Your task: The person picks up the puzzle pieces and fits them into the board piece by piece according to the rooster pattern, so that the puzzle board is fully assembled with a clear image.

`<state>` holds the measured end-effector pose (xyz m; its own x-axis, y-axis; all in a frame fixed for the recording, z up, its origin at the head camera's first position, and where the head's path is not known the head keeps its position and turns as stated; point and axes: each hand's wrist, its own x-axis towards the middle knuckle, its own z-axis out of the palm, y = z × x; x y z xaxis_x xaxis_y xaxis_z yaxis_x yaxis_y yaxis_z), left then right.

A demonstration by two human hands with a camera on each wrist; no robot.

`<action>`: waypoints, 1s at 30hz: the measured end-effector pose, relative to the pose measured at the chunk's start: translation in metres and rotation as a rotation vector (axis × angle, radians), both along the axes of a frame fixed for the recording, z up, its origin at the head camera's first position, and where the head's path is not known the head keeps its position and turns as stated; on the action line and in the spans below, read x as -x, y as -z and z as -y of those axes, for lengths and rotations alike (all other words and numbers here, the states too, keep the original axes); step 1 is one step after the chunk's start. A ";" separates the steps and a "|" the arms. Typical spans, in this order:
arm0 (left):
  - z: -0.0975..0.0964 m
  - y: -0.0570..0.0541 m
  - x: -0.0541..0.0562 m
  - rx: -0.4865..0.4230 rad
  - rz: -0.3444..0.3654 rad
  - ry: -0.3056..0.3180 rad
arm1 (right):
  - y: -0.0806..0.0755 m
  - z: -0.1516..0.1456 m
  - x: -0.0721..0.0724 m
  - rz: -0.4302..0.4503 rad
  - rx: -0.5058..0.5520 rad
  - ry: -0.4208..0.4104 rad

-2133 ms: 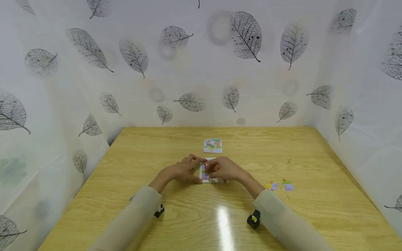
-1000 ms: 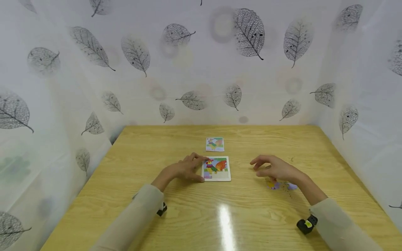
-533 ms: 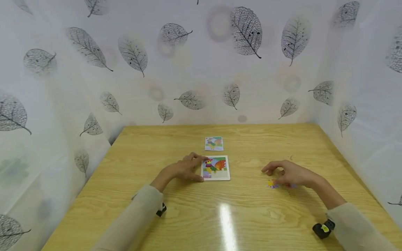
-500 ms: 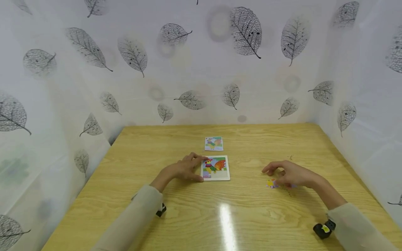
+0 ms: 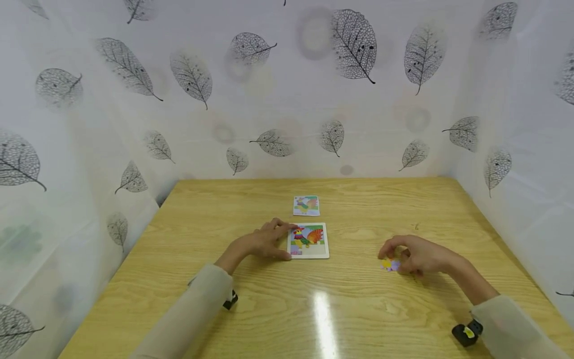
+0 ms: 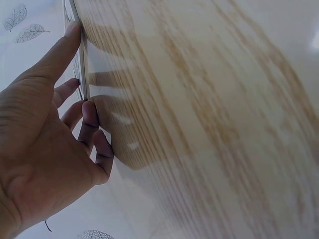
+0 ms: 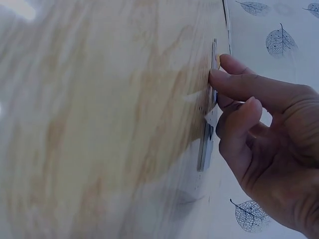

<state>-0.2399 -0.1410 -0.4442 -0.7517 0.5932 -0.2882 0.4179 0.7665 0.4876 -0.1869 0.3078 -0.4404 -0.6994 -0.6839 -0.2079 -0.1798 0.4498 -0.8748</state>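
Note:
A white-rimmed puzzle board (image 5: 327,244) with a rooster picture lies at mid-table; its lower right part shows bare backing. My left hand (image 5: 262,243) holds the board at its left side, thumb at the near corner and index finger at the far one. Over to the right, my right hand (image 5: 423,255) has its thumb and index finger on a yellow and lilac puzzle piece (image 5: 389,265), pinching it at the tabletop. In the right wrist view another flat piece (image 7: 203,149) lies under the curled fingers of the hand (image 7: 271,134); the head view hides it.
A small card (image 5: 306,205) with the same rooster picture lies behind the board. The wooden table (image 5: 251,309) is bordered by a leaf-printed curtain (image 5: 287,89) at the back and sides. A small dark mark (image 5: 416,226) shows on the wood at the right.
My right hand has left the board, moved right to the loose pieces and lowered its fingertips onto the yellow and lilac puzzle piece. The left hand has stayed on the board.

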 end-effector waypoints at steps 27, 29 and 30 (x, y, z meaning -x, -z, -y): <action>-0.001 0.000 -0.001 0.018 0.003 -0.033 | -0.009 0.043 0.007 -0.144 -0.022 0.035; -0.001 0.000 -0.001 0.016 0.002 -0.036 | -0.010 0.052 0.010 -0.160 -0.024 0.038; -0.001 0.000 -0.001 0.014 0.001 -0.039 | -0.010 0.057 0.011 -0.160 -0.023 0.039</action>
